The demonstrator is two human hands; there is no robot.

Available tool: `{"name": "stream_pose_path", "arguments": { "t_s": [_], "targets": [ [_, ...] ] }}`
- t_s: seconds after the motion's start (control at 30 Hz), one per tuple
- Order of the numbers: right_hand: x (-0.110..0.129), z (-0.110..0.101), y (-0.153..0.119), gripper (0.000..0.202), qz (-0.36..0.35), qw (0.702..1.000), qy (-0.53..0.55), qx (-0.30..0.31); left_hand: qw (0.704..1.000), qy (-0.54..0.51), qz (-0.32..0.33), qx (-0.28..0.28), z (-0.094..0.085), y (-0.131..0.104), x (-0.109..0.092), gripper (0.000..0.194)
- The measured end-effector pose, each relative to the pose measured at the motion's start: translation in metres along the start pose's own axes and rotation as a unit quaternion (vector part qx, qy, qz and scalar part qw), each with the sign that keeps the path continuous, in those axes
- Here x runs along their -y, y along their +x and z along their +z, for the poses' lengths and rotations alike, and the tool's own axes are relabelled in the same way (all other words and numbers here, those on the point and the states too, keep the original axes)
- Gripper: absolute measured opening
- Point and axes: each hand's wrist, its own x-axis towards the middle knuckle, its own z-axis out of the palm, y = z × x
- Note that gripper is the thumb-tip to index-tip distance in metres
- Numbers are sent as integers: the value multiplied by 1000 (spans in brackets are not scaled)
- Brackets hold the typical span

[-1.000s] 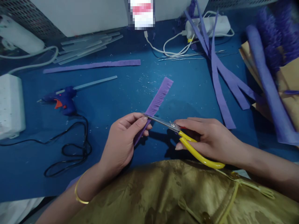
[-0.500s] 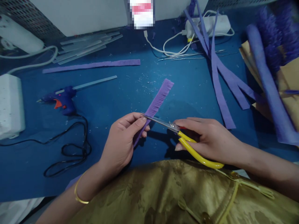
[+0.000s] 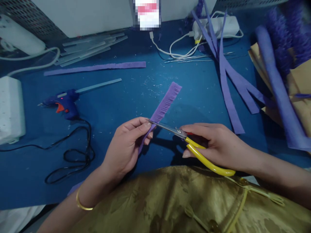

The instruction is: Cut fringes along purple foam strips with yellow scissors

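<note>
A purple strip with a fringe of short cuts along its right edge slants up from my left hand, which pinches it between thumb and fingers. The lower part of the strip hangs beside the palm. My right hand is wrapped round the yellow handles of the scissors. Their metal blades lie across the strip, right at my left thumb and fingertips, and look nearly closed. How the fingers sit inside the handles is partly hidden.
A blue glue gun with a black cord lies left. Behind are a purple strip, clear sticks, metal wires and a white cable. More purple strips and brown paper are right; a white power strip is far left.
The scissors' handles have shifted very slightly right and the blades look a little more closed. Both hands keep their holds, and the strip has barely moved.
</note>
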Motion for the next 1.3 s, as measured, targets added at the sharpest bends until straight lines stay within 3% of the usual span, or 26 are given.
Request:
{"name": "stream_pose_path", "arguments": {
  "t_s": [0.2, 0.63, 1.3],
  "targets": [
    [-1, 0, 0, 39, 15, 1000, 21, 0, 999, -16, -24, 45, -2, 4, -1, 17],
    [-3, 3, 0, 41, 23, 999, -11, -30, 1000, 1, -25, 6, 1, 2, -2, 9],
    [2, 1, 0, 42, 31, 998, -48, -25, 995, 45, 61, -62, -2, 0, 4, 6]
  ]
}}
